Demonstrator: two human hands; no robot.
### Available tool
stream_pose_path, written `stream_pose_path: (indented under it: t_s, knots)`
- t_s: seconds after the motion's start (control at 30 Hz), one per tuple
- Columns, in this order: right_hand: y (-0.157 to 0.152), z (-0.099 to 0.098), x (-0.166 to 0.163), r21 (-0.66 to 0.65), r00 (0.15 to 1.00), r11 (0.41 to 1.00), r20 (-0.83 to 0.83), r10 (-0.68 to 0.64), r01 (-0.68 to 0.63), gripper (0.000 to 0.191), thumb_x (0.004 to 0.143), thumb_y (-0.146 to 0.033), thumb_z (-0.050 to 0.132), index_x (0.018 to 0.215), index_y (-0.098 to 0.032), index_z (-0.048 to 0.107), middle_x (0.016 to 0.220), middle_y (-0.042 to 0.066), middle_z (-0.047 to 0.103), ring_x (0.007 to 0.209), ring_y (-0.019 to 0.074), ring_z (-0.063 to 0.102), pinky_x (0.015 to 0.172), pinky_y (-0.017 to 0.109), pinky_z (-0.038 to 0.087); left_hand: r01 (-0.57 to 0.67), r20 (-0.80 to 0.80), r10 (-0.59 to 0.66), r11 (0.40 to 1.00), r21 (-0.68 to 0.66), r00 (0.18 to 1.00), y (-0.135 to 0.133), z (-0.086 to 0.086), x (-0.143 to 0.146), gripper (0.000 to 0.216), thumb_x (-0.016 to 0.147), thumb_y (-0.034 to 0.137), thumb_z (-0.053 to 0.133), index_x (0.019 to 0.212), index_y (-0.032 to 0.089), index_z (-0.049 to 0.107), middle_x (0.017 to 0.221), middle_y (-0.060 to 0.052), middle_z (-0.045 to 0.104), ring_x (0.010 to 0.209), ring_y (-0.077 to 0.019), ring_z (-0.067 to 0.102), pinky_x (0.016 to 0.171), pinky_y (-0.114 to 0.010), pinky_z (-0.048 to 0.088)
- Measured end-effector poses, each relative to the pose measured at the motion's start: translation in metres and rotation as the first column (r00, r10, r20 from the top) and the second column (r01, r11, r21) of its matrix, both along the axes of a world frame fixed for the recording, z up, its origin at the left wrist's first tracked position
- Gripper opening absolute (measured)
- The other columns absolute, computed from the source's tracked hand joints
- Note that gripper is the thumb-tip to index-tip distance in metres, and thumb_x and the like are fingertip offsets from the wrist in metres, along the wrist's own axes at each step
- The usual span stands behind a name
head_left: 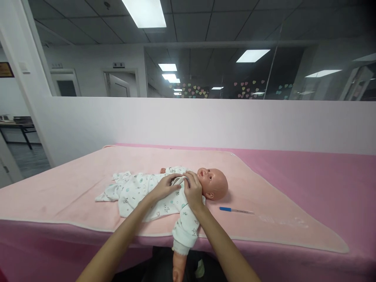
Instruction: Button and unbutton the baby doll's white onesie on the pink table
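Note:
A baby doll lies on its back on a light pink blanket (73, 196), its bare head (216, 183) to the right. It wears a white printed romper (138, 192). One sleeved arm (183, 235) hangs over the table's near edge. My left hand (166, 187) rests on the doll's chest, fingers pinching the romper's collar. My right hand (193, 190) sits just beside the doll's chin, fingers curled on the same neckline.
A blue and clear thermometer-like stick (236, 210) lies on the blanket right of the doll's head. A darker pink cover (323, 180) spreads over the table. A pale partition wall (205, 121) runs behind, with glass above it.

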State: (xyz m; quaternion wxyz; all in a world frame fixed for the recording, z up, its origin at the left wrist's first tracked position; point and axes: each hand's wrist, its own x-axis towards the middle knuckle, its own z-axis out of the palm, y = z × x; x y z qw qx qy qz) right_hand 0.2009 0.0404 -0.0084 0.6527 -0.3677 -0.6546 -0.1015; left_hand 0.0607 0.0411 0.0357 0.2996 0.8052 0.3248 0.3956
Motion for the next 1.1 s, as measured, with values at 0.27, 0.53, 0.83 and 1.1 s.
stream_pose_path:
  t_s: [0.27,0.53,0.83,1.1]
  knots:
    - [-0.011,0.007,-0.003,0.016,0.993,0.999,0.114,0.038,-0.04,0.024,0.081,-0.01,0.039,0.093,-0.019,0.059,0.097,0.008,0.058,0.095,0.0186,0.053,0.083,0.036,0.045,-0.345,-0.072,0.414,0.831,0.437,0.907,-0.031,-0.023,-0.026,0.024,0.08,0.029,0.047,0.1,0.021,0.057,0.095,-0.006,0.061,0.09,-0.0199,0.054,0.081,-0.033,0.042]
    - [-0.019,0.011,-0.009,-0.082,0.934,0.996,0.353,0.051,-0.024,0.017,0.074,-0.015,0.048,0.089,-0.018,0.057,0.099,0.009,0.057,0.097,0.022,0.049,0.083,0.039,0.041,-0.324,-0.148,0.503,0.727,0.606,0.851,-0.033,-0.027,-0.015,0.028,0.084,0.026,0.04,0.109,0.021,0.054,0.096,-0.007,0.059,0.084,-0.0185,0.053,0.074,-0.031,0.041]
    - [-0.017,0.009,-0.008,-0.121,0.922,0.99,0.37,0.117,-0.077,0.013,0.083,-0.016,0.038,0.079,-0.018,0.05,0.076,0.005,0.055,0.076,0.0186,0.049,0.073,0.034,0.039,-0.293,-0.154,0.486,0.718,0.631,0.86,-0.032,-0.028,-0.015,0.021,0.085,0.024,0.038,0.096,0.02,0.055,0.09,-0.006,0.06,0.082,-0.018,0.052,0.073,-0.031,0.039]
    - [-0.013,0.006,-0.008,-0.167,0.95,0.981,0.277,0.142,-0.098,0.01,0.079,-0.013,0.043,0.076,-0.019,0.051,0.075,0.004,0.057,0.075,0.0177,0.05,0.071,0.03,0.04,-0.305,-0.204,0.553,0.688,0.658,0.808,-0.029,-0.029,-0.012,0.02,0.086,0.025,0.037,0.094,0.019,0.055,0.091,-0.006,0.057,0.081,-0.0178,0.051,0.072,-0.031,0.037]
